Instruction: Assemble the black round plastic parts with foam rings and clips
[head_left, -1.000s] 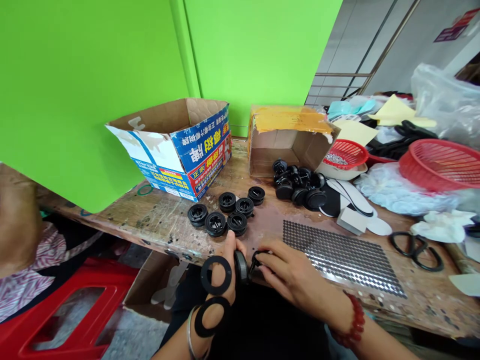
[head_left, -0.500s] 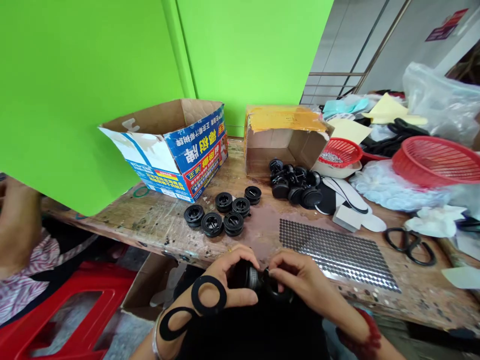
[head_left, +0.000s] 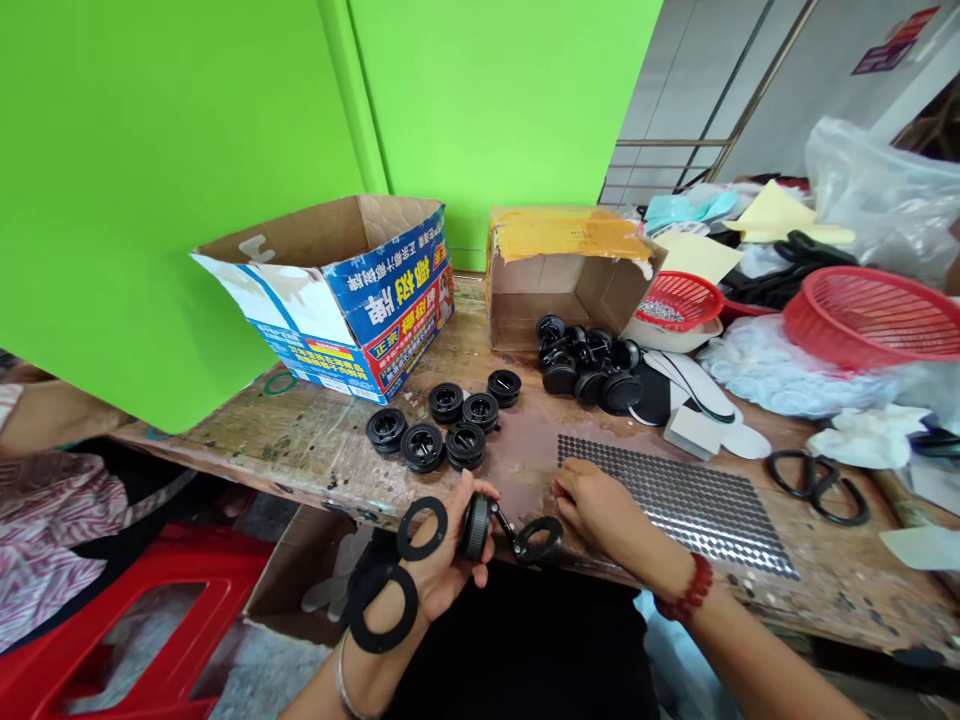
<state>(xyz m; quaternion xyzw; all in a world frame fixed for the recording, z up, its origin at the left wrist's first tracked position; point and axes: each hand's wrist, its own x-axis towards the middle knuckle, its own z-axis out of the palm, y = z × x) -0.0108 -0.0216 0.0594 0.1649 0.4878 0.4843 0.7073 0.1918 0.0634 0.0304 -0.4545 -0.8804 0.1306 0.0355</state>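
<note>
My left hand (head_left: pixel 446 560) is closed round a black round part (head_left: pixel 477 527) with a small hinged ring (head_left: pixel 537 540) hanging off its right side, held at the table's front edge. Two flat black rings (head_left: pixel 422 528) lie against my left palm and wrist. My right hand (head_left: pixel 596 505) rests on the near-left corner of a silver sheet of small dots (head_left: pixel 675 500), fingers curled with their tips pressed to it; what they pinch, if anything, is too small to see. Several finished black round parts (head_left: pixel 442 425) sit in a group just beyond my left hand.
A blue printed cardboard box (head_left: pixel 352 290) and a brown box (head_left: pixel 566 275) stand at the back, with a pile of black parts (head_left: pixel 589 360) before the brown one. Red baskets (head_left: pixel 870 320), scissors (head_left: pixel 817 485), white insoles (head_left: pixel 705 410) fill the right. Another person's arm (head_left: pixel 45 420) and a red stool (head_left: pixel 142 610) are at the left.
My right hand has let go of the black part and moved right onto the dotted sheet. The left hand now holds the part alone, turned so the hinged ring hangs out.
</note>
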